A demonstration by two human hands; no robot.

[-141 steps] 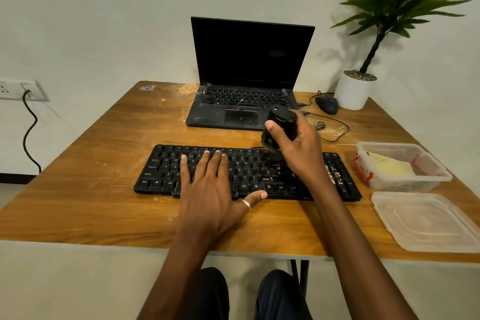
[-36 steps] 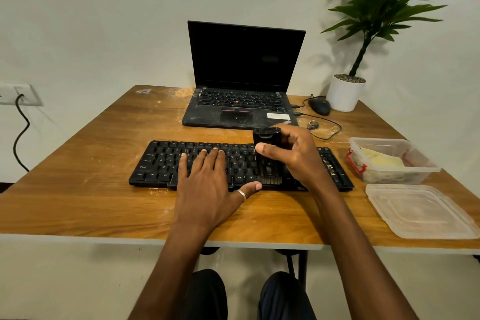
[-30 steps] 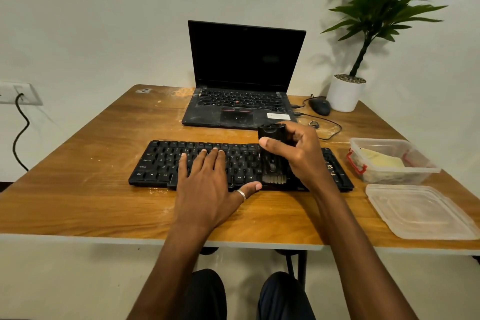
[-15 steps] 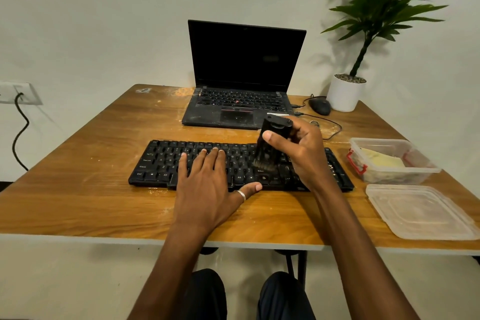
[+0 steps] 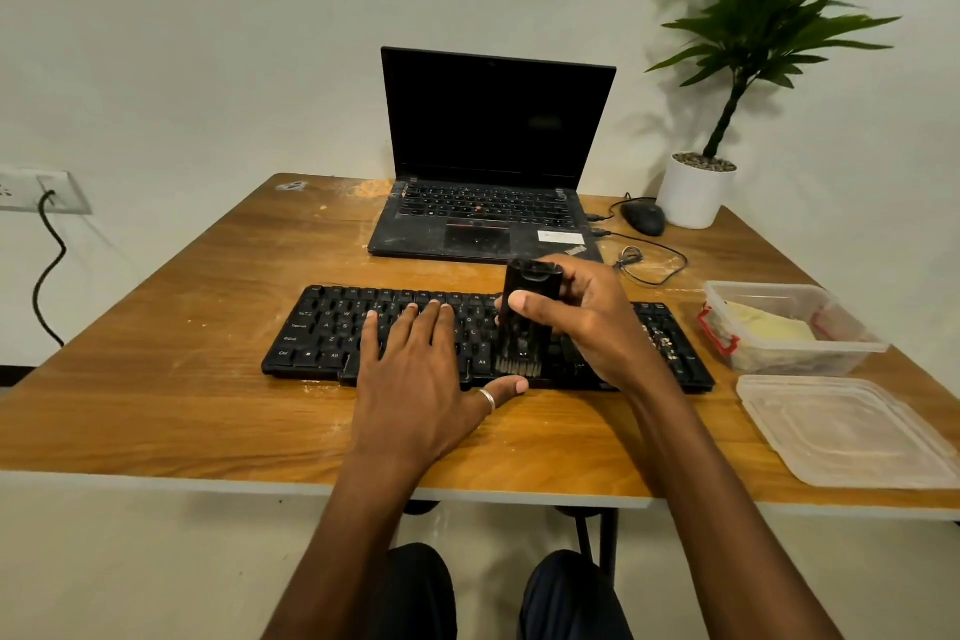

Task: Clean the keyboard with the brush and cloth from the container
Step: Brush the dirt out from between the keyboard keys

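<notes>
A black keyboard (image 5: 332, 327) lies across the wooden table (image 5: 156, 405), with pale crumbs on its right end. My left hand (image 5: 421, 379) rests flat on its middle keys, fingers spread, thumb at the front edge. My right hand (image 5: 587, 322) grips a black brush (image 5: 524, 322) held upright, its pale bristles down on the front rows of keys right of centre. A clear plastic container (image 5: 852, 351) at the right holds a folded yellow cloth (image 5: 769, 327).
The container's lid (image 5: 847, 431) lies near the table's front right corner. An open black laptop (image 5: 483, 218) stands behind the keyboard. A mouse (image 5: 644, 217) with its cable and a potted plant (image 5: 696, 190) sit at the back right. Dust streaks the table.
My right hand has drawn the brush from the back rows down toward the keyboard's front edge and stood it upright. My left hand has stayed in place.
</notes>
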